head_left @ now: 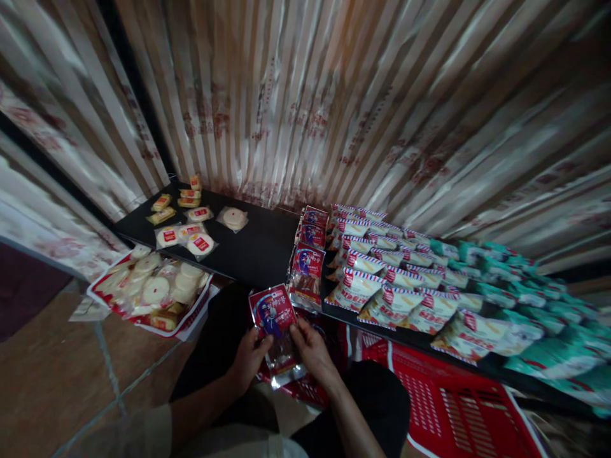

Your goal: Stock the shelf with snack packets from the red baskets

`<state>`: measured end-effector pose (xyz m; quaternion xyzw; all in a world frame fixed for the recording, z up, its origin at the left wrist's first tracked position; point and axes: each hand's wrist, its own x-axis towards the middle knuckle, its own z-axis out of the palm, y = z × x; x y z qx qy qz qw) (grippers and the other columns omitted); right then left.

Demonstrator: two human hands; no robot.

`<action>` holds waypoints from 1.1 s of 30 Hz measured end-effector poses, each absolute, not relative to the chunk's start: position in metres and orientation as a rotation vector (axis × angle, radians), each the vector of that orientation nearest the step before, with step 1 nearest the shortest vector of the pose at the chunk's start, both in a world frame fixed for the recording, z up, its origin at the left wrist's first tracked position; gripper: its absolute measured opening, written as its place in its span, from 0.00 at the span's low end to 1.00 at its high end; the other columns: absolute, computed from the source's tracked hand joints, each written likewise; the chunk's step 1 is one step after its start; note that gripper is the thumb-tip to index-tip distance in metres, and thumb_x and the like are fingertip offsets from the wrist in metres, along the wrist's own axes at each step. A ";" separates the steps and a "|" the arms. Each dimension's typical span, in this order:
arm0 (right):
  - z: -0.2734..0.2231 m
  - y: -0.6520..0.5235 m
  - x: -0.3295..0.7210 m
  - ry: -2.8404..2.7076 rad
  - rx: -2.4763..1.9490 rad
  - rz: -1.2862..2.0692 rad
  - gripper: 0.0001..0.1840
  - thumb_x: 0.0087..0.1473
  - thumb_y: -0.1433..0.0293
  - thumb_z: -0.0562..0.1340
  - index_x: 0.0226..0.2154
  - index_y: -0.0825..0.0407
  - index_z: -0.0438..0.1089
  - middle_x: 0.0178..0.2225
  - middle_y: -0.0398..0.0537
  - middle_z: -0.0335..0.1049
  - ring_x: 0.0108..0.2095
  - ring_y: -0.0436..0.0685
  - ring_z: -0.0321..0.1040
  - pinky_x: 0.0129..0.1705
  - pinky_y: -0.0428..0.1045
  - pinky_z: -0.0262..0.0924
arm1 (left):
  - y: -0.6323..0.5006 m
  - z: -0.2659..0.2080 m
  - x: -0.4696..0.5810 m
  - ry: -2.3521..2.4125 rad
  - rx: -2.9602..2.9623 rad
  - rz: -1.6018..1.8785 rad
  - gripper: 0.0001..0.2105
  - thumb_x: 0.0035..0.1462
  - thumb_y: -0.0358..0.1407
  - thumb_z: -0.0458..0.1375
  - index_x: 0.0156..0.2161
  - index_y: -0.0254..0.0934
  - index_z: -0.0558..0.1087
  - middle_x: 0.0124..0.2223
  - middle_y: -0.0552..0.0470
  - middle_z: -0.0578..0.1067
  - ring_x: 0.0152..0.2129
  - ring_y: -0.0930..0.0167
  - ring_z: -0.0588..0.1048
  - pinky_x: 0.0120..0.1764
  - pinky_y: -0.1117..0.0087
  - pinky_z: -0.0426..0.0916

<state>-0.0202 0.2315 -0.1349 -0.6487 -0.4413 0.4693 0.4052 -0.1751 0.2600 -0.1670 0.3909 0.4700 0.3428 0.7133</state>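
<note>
Between my two hands is a red and dark blue snack packet (273,312) with a clear lower part, held over my lap. My left hand (252,357) pinches its left edge, and my right hand (310,350) grips its right edge. Just beyond it, matching red packets (306,275) lie in a column on the black shelf (258,254). To their right stand rows of white packets with striped tops (354,287), then green packets (544,356) along the far right.
A red and white basket (179,331) of round, pale wrapped cakes is on the floor at left. Several wrapped cakes (200,243) lie on the shelf's left end. An open red basket (458,407) sits under the shelf at right. A pleated curtain (267,114) hangs behind.
</note>
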 end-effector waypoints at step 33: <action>-0.098 0.448 0.085 -1.100 -2.236 -0.029 0.23 0.52 0.75 0.48 0.50 0.56 0.65 0.56 0.59 0.54 0.55 0.63 0.54 0.55 0.56 0.51 | 0.524 -0.107 0.026 1.159 1.388 0.841 0.15 0.49 0.29 0.57 0.44 0.34 0.71 0.39 0.48 0.77 0.35 0.70 0.74 0.38 0.73 0.66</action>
